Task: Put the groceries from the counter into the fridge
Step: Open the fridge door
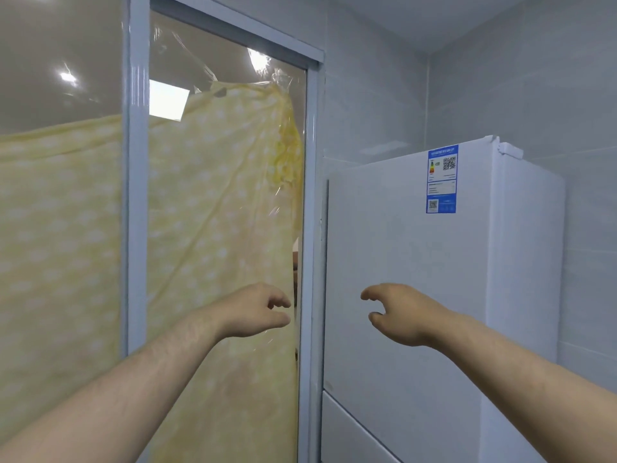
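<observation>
Head view: left grip [258, 310] hanging in mid-air, fingers loosely curled, grasping nothing. Right grip [395, 314] hanging likewise, thumb and fingers apart, released. Fridge [417, 262] standing just beyond the right grip, its smooth white boxy door closed, blue label [442, 178] sitting high above. Beyond the left grip, glossy glass sliding door [233, 61] in pale frame [137, 195], yellow dotted cloth [217, 212] sagging behind it.

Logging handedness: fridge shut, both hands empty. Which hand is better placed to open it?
Probably the right hand: it hovers before the tall white fridge door, fingers toward its left edge; the left hand is before the framed glass panel.
</observation>
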{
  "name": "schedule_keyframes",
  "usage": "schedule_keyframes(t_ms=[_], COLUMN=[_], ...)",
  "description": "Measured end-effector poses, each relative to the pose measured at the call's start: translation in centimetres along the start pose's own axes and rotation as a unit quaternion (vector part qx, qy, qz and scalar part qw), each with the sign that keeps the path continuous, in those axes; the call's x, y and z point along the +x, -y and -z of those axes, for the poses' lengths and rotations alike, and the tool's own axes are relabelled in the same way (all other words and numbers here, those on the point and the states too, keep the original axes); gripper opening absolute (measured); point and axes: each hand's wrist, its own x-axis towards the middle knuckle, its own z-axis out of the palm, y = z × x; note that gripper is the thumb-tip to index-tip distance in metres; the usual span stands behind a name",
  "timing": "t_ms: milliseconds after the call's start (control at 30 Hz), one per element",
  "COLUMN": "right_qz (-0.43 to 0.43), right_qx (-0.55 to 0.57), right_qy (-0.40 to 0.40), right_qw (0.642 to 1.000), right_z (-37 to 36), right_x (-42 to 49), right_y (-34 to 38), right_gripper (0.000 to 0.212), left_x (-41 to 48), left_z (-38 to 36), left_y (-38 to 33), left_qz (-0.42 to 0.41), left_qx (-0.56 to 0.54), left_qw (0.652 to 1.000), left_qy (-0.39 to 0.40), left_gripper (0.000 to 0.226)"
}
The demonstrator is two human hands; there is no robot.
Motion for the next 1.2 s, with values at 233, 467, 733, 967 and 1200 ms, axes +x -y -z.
schedule_keyframes(t_ms=[233, 467, 733, 967, 1200], right_qz=[0.005, 0.002, -0.032, -0.086, -0.158], right_qx=[0.024, 0.012, -0.015, -0.051, -0.193], right_qy=[-0.025, -0.023, -0.037, -0.115, -0.177], right_qw=[0.999, 1.0, 0.999, 0.988, 0.952], right_z=[-3.7, -6.6, -8.9, -11.2, -13.4], right_x=[9.4, 15.8, 21.3, 25.2, 27.3], right_y=[-3.1, -5.0, -6.4, -6.8, -7.4], right_gripper=[0.049, 0.05, 0.049, 0.047, 0.046], left_x=[10.3, 18.9, 28.5, 37.2, 43.9], left_z=[-1.9, -5.2, -8.0, -10.1, -14.2], left_y=[2.8, 6.0, 9.0, 12.0, 13.3], left_qz=[-0.022, -0.046, -0.1, -0.192, -0.194], left_qx=[0.002, -0.027, -0.07, -0.103, -0.274], left_qw=[1.0, 0.998, 0.992, 0.975, 0.941], left_qy=[-0.001, 0.02, 0.039, 0.045, 0.038], left_gripper=[0.038, 0.045, 0.044, 0.042, 0.056])
